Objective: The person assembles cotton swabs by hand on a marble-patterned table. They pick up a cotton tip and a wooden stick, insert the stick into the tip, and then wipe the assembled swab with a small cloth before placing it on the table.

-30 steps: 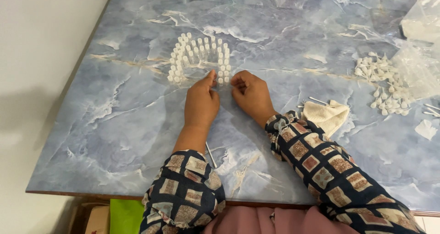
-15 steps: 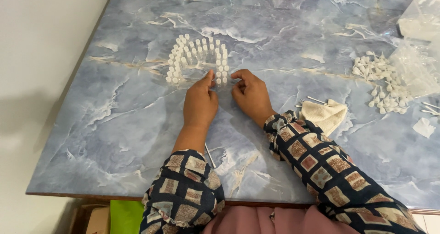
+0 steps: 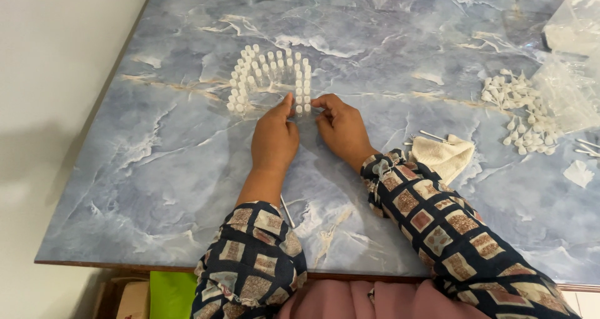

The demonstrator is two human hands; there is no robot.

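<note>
Blue marble table (image 3: 156, 188), both hands (image 3: 309, 131) fingertip-close beside small white vials (image 3: 269, 75).

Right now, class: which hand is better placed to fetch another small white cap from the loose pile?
Probably the right hand. The loose caps lie on its side, while the left hand would have to cross over from the standing vials.

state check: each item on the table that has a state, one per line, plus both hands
Small white vials: upright, standing in rows.
Left hand: fingertips at the near end of the vial rows; grip not visible.
Right hand: fingertips by the same end; grip not visible.
Loose white caps: scattered in a heap.
Cloth: crumpled.
Clear plastic bag: lying crumpled by the caps.
Thin stick: lying flat.
</note>
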